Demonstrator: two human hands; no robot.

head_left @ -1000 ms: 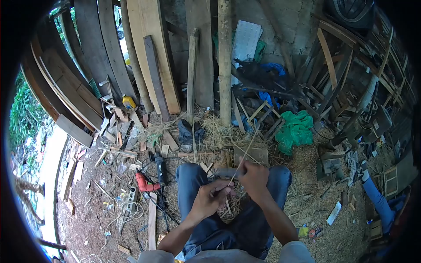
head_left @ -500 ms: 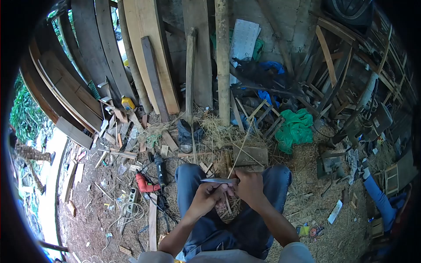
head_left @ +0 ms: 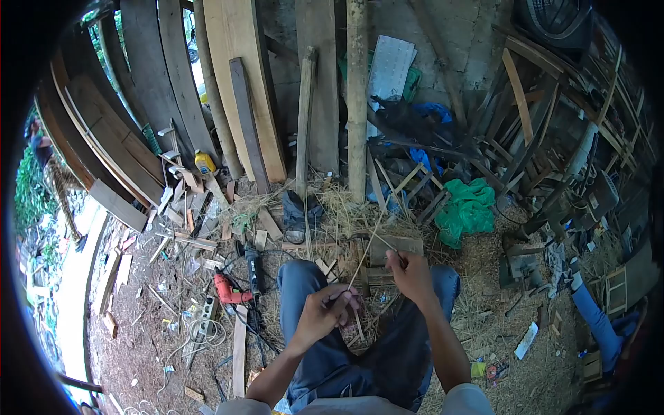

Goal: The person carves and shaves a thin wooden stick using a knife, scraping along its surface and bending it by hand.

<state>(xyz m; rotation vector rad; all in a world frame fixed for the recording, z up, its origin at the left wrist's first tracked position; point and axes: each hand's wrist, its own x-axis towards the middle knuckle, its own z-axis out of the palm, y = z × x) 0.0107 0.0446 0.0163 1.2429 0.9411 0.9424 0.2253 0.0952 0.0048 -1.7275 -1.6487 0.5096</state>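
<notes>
My left hand (head_left: 328, 310) is closed around a long thin strip (head_left: 364, 257), apparently bamboo or wood, which slants up and away between my knees. Up and to the right of it, my right hand (head_left: 413, 277) is wrapped around a knife (head_left: 390, 245). The blade is seen nearly end-on and points forward, apart from my left hand; the handle is mostly hidden by my fingers. Both hands are above my lap, between the knees of my jeans (head_left: 299, 283). Beyond my right knee lies a flat board (head_left: 408, 247) on the ground.
A red power drill (head_left: 232, 290) and a dark-bodied power tool (head_left: 253, 266) lie left of my knee, near a power strip (head_left: 206, 317) with cords. Planks (head_left: 238, 90) lean at the back beside a bamboo post (head_left: 357, 104). A green plastic bag (head_left: 465, 207) sits right. Outside left, a person (head_left: 55, 169) is partly visible.
My right hand has moved up and right, taking the knife off the strip; its blade has swung from pointing left to pointing forward. My left hand stays nearly still. The person outside has shifted.
</notes>
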